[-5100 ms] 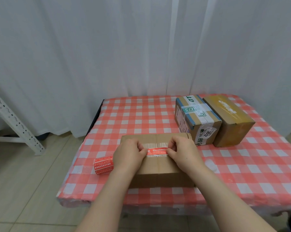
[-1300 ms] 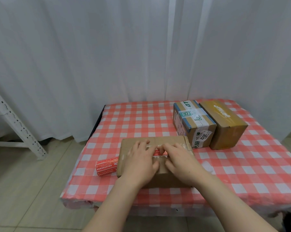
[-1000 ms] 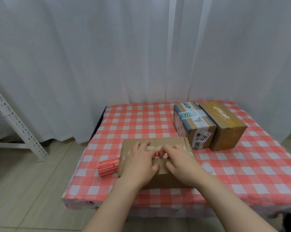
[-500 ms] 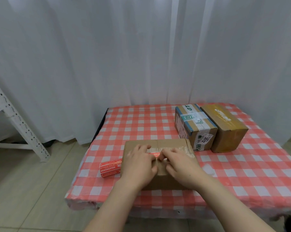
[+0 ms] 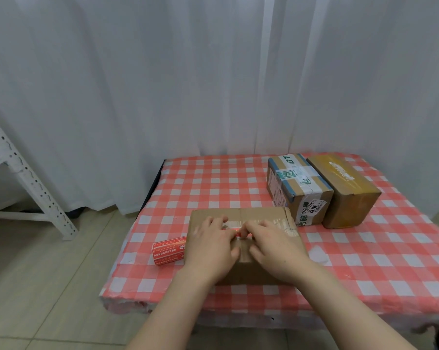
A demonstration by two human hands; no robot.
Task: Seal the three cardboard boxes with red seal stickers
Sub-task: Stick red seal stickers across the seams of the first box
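On the checked table point(image 5: 213, 188), near its front edge, our flat box point(image 5: 259, 215) lies stiff and probably light. Behind it a taped box point(image 5: 299, 188) bears "3012". Our left hand point(image 5: 211, 246) and right hand point(image 5: 271, 248) press, fingers flat, on the red sticker point(image 5: 235, 232) (thin, floppy; best handled by its ends).

Checked tablecloth point(image 5: 213, 188) – white curtain point(image 5: 163, 84) – metal rack point(image 5: 24, 173).

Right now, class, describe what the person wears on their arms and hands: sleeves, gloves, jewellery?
Nothing shows: the left hand and right hand are bare, without gloves, rings or a watch. Both forearms are uncovered, with no sleeve in view.
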